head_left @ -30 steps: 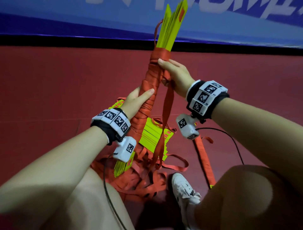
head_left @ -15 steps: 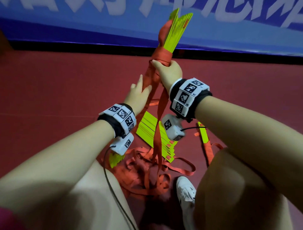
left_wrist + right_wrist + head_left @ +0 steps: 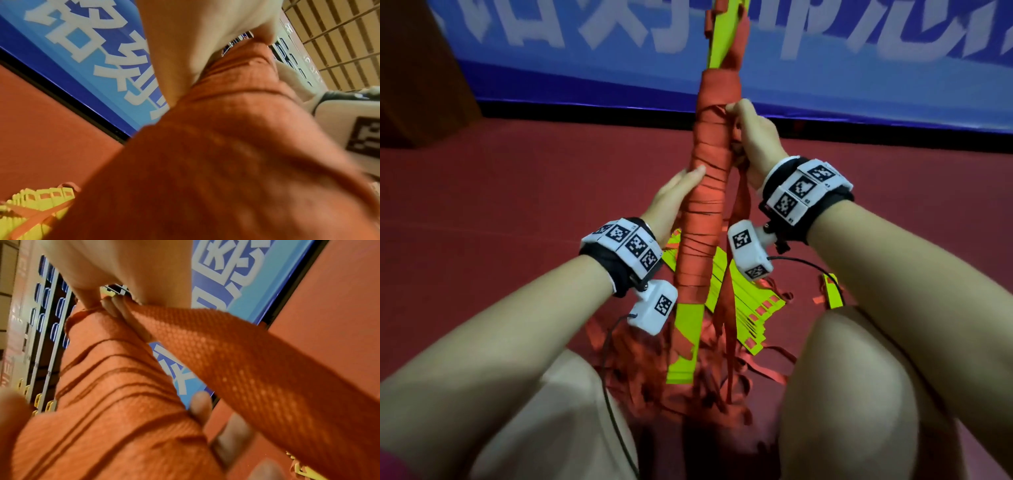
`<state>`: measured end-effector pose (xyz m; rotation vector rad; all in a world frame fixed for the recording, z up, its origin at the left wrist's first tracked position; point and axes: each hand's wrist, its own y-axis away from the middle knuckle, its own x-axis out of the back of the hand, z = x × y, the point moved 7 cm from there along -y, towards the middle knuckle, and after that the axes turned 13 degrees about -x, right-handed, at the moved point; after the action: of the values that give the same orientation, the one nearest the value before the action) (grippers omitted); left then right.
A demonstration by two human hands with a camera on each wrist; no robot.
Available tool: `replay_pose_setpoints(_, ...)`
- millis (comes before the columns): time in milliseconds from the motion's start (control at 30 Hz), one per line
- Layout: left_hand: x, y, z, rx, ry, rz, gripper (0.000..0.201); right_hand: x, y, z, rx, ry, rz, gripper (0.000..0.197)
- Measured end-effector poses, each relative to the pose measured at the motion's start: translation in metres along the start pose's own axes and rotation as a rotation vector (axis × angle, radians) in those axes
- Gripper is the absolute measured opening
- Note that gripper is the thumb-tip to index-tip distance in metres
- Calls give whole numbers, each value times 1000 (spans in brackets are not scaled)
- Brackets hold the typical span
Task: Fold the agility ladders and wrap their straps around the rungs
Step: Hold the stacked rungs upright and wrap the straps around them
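A bundle of yellow-green rungs [image 3: 686,339] stands nearly upright between my knees, bound almost end to end in orange strap wraps [image 3: 709,192]. My left hand [image 3: 674,192] grips the wrapped bundle at mid-height from the left. Higher up on the right side, my right hand [image 3: 751,137] pinches the loose orange strap [image 3: 236,356] against the bundle; the strap tail hangs down past my wrist. In the right wrist view the fingertips [image 3: 115,308] press the strap onto the wraps [image 3: 115,386]. In the left wrist view the wrapped bundle [image 3: 216,154] fills the frame, blurred.
A second stack of yellow rungs [image 3: 743,294] lies flat on the red floor [image 3: 517,192], amid tangled orange straps [image 3: 709,383]. One loose rung [image 3: 832,294] lies by my right knee. A blue banner wall [image 3: 859,68] stands close behind. My knees flank the pile.
The bundle has tilted upright and come closer. My right hand has carried the strap round from the front to the bundle's right side; my left hand slid slightly lower on the wraps.
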<state>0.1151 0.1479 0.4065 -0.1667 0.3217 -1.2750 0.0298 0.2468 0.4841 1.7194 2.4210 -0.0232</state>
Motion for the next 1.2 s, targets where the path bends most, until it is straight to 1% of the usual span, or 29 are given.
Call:
replay_pose_setpoints(67,1,1,-5,95,89,-12,20,-4,-5,0,-29,-58,-47,31)
replay_pose_setpoints(167,4,2,-14,86,66,-36,5,-9,-16,11,-58,12,-124,26)
replay_pose_setpoints(233,7,2,-28,58,6,-21,12,-10,-24,21,-88,91,-163,24)
replay_pose_setpoints(333,14,-1,-45,-4,-147,33,32,-6,-33,33,-129,180,-168,24)
replay_pose_setpoints(433,23,-4,-56,-30,-317,84,30,-5,-42,44,-74,346,-93,21)
replay_pose_setpoints(467,26,-6,-59,-35,-368,89,33,-6,-45,48,-60,385,-64,21)
replay_pose_setpoints(567,29,-10,-65,-47,-500,89,43,-12,-47,57,-97,385,-28,27)
replay_pose_setpoints(600,29,-13,-67,-44,-535,80,46,-14,-47,59,-114,381,-29,29)
replay_pose_setpoints(633,27,-14,-68,-37,-559,61,50,-15,-48,62,-119,394,-18,37)
replay_pose_setpoints(700,22,-18,-72,-15,-562,14,53,-13,-53,67,-100,446,55,70)
replay_pose_setpoints(733,19,-19,-73,0,-542,-6,54,-9,-55,68,-80,455,102,80)
replay_pose_setpoints(767,17,-21,-73,9,-507,-18,54,-6,-58,68,-65,452,119,77)
replay_pose_setpoints(800,15,-24,-72,7,-458,-21,55,-6,-57,66,-50,415,95,61)
replay_pose_setpoints(833,15,-28,-69,-8,-407,-22,55,-5,-58,62,-35,359,62,40)
replay_pose_setpoints(867,14,-31,-66,-23,-364,-26,54,-5,-58,58,-19,292,30,26)
replay_pose_setpoints(900,15,-34,-62,-30,-322,-19,50,-3,-59,53,-4,235,-1,21)
replay_pose_setpoints(967,18,-40,-58,-26,-224,5,39,-2,-60,46,-1,140,-71,19)
replay_pose_setpoints(1033,18,-42,-54,-17,-137,-9,31,-2,-59,43,-28,84,-131,18)
replay_pose_setpoints(1100,16,-42,-53,2,-64,-47,32,-1,-59,41,-39,71,-156,19)
replay_pose_setpoints(1200,17,-39,-56,-20,-147,-71,39,4,-59,45,-65,180,-152,22)
